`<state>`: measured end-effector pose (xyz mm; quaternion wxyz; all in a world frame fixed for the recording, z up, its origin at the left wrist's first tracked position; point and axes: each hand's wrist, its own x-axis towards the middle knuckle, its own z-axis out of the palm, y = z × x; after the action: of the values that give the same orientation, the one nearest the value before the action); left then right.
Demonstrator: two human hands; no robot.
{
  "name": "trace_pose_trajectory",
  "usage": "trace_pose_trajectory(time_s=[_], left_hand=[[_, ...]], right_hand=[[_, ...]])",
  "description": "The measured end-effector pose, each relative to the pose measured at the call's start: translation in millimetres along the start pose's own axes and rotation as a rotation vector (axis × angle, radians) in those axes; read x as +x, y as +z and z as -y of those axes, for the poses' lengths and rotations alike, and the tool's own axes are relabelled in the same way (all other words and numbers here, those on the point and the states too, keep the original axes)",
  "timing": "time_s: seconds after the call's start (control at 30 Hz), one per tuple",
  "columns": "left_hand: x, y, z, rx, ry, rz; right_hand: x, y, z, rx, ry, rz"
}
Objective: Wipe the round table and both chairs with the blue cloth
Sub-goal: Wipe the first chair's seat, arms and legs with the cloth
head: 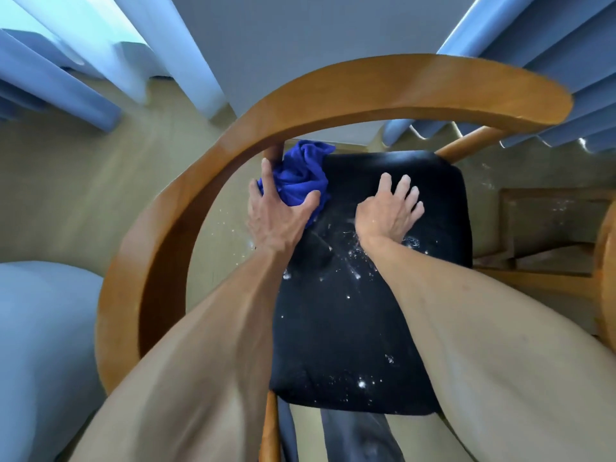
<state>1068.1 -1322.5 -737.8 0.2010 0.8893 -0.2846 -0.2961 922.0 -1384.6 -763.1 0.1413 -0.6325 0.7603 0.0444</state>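
A wooden chair (206, 195) with a curved armrest rail and black seat cushion (366, 328) is seen from above. The blue cloth (300, 175), bunched, is gripped by the left hand (276, 215) at the seat's 11 o'clock corner, against a wooden post. The right hand (390, 211) is pressed flat on the cushion toward 12 o'clock, fingers spread. White specks and smears are scattered over the cushion centre and toward 6 o'clock. Blue-grey curtains (550, 61) are hung at 10 and 2 o'clock. A second wooden piece (606, 278) is cut off at 3 o'clock.
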Motion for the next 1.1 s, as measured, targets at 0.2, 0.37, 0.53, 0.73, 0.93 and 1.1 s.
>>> trace_pose_trajectory(time_s=[0.2, 0.37, 0.53, 0.73, 0.93, 1.1], left_hand=[[23, 11, 1, -0.034, -0.156, -0.115], [28, 7, 11, 0.006, -0.171, -0.148], [-1, -1, 21, 0.015, -0.215, -0.171], [-50, -6, 65, -0.147, -0.424, -0.194], [-90, -11, 98, -0.329, -0.626, -0.208], [-138, -13, 117, -0.295, -0.763, -0.206]], right_hand=[[-10, 13, -10, 0.023, -0.093, -0.036], [-7, 10, -23, -0.048, -0.157, 0.005], [-20, 6, -13, -0.028, -0.113, 0.073], [-22, -1, -17, -0.020, -0.127, 0.134], [-49, 1, -34, -0.027, -0.177, 0.175], [-82, 5, -47, -0.045, -0.197, 0.190]])
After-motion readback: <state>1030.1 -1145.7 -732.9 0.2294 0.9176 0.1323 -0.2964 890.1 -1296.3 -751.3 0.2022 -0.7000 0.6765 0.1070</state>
